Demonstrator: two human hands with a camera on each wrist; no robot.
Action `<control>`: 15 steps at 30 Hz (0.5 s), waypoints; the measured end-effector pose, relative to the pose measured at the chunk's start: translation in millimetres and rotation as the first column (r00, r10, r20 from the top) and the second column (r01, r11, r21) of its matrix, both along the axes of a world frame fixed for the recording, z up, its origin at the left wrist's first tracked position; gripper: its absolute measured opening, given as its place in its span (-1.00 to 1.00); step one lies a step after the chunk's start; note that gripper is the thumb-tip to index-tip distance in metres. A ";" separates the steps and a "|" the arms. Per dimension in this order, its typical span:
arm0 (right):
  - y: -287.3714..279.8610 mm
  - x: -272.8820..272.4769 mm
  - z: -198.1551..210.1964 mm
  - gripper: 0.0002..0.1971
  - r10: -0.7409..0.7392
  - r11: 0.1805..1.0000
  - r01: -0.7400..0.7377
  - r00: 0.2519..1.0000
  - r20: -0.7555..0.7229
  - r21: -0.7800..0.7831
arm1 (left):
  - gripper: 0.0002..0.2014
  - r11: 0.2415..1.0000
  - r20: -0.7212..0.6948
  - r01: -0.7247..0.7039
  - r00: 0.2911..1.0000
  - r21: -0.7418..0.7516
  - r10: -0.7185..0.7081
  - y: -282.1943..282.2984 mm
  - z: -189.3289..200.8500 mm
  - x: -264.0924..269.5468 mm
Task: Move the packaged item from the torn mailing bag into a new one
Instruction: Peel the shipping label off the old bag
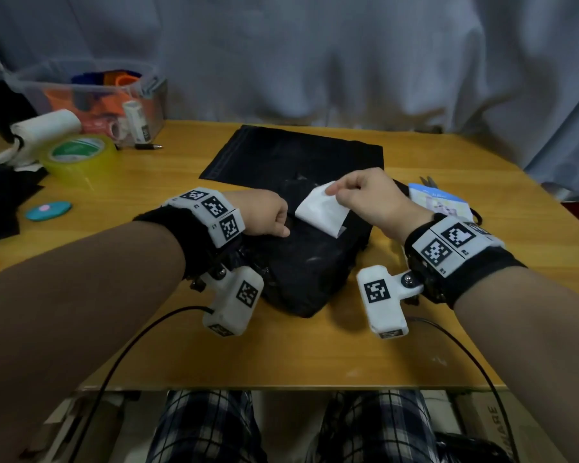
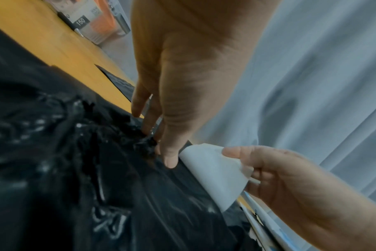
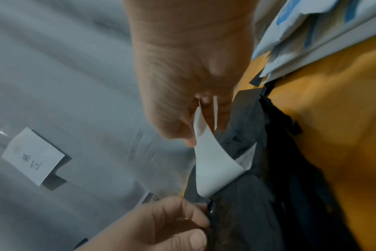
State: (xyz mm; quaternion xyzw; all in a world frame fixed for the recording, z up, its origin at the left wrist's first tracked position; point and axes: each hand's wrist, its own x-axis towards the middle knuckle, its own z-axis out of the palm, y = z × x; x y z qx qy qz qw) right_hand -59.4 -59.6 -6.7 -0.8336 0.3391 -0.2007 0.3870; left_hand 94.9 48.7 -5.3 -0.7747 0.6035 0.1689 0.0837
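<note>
A crumpled, torn black mailing bag (image 1: pixel 311 262) lies bulging at the middle of the wooden table. My left hand (image 1: pixel 281 225) pinches a fold of its plastic (image 2: pixel 75 169) at the upper left. My right hand (image 1: pixel 335 192) pinches a white label (image 1: pixel 321 208) that curls up off the bag's top, its lower edge still touching the bag (image 3: pixel 258 203). Behind it lies a flat new black bag (image 1: pixel 281 152). A blue and white flat package (image 1: pixel 438 202) rests on the table just right of my right hand. What the torn bag holds is hidden.
At the back left stand a clear bin (image 1: pixel 91 91) with orange items, a white roll (image 1: pixel 44 125), a yellow-green tape roll (image 1: pixel 81 155) and a pen (image 1: pixel 147 147). A teal oval (image 1: pixel 48 210) lies left. Scissors (image 1: pixel 428 182) show behind the package. Grey curtain hangs behind.
</note>
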 end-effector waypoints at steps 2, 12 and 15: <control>-0.6 0.1 3.9 -0.82 0.001 1.000 -0.001 1.000 0.009 -0.019 | -0.68 0.999 -0.004 -0.008 1.000 -0.040 0.008 0.1 1.2 1.9; 2.5 8.7 19.2 -0.40 0.074 0.991 -0.094 0.980 -0.183 -0.099 | -0.13 1.000 0.000 0.019 1.000 0.022 -0.019 -6.5 -2.1 3.7; -0.5 8.8 21.4 -0.54 0.043 0.995 -0.061 0.974 -0.224 -0.076 | -0.12 0.993 0.010 -0.055 0.998 0.101 0.054 -5.9 -12.7 3.2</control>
